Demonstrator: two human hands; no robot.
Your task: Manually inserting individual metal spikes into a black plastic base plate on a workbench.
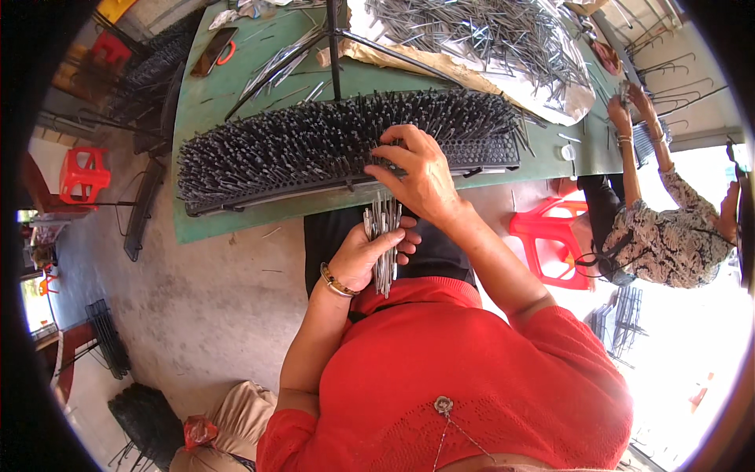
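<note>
A workshop: a rod-packed black tray (484,153) (densely bristling) and heaped thin rods (480,35) share a green worktable (197,122).

Red stools (82,164) flank a green table (206,102) on grey floor (212,291), beside brightness at right, perhaps a doorway (684,338).

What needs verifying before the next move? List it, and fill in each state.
1. Left hand has the bundle of thin rods secured: ok, fingers and thumb close around it.
2. Right hand is at the bristling black tray: ok, it is over the near side.
3. A rod sits between the right fingertips: cannot tell.
4. Every tray hole is filled: not ok, bare holes show toward the right end.
5. Co-worker's hands are clear of this tray: ok, they are off to the right.
</note>
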